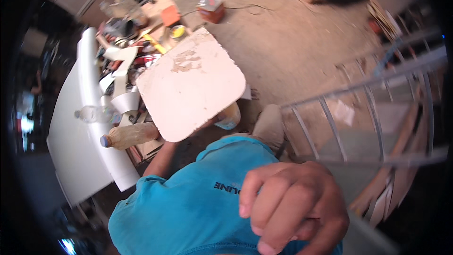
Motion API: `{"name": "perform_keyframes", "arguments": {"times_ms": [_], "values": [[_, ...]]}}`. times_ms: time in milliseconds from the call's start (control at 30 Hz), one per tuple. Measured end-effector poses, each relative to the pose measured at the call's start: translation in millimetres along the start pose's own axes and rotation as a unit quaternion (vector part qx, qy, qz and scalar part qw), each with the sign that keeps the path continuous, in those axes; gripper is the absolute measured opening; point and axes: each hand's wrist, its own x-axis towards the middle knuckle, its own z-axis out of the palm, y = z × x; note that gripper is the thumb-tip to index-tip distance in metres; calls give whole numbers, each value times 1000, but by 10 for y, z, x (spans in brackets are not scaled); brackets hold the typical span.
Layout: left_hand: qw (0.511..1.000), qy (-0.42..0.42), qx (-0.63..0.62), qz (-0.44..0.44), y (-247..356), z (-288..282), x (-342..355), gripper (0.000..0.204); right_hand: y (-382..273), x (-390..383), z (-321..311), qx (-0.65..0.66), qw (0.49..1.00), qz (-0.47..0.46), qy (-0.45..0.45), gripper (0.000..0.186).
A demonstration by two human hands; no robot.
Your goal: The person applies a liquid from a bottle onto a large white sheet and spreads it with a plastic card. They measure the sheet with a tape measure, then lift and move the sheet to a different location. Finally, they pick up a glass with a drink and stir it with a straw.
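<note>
My right hand (288, 208) is large and close at the lower right, in front of my blue shirt (188, 208), with fingers curled; I cannot see whether anything is inside them. My left forearm (163, 158) reaches up from the lower left under a square white board (188, 85) with rounded corners and a worn brown patch. The left hand is hidden by the board. Beside the board lie a cloudy plastic bottle (127, 135) and a clear bottle (87, 113). A rounded container (229, 118) shows partly beneath the board’s right edge.
A cluttered pile with white offcuts (120, 61), tools and a yellow tin (177, 32) fills the upper left, beside a long white roll (120, 172). A metal ladder-like frame (330, 123) stands at right. A red-brown box (211, 9) and cable lie on the dusty floor (292, 47).
</note>
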Motion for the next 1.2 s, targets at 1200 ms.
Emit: {"name": "perform_keyframes", "arguments": {"times_ms": [1200], "values": [[983, 106, 12, 149, 1346, 1737, 7243, 114, 658, -822, -10545, -328, 399, 838, 173, 30]]}}
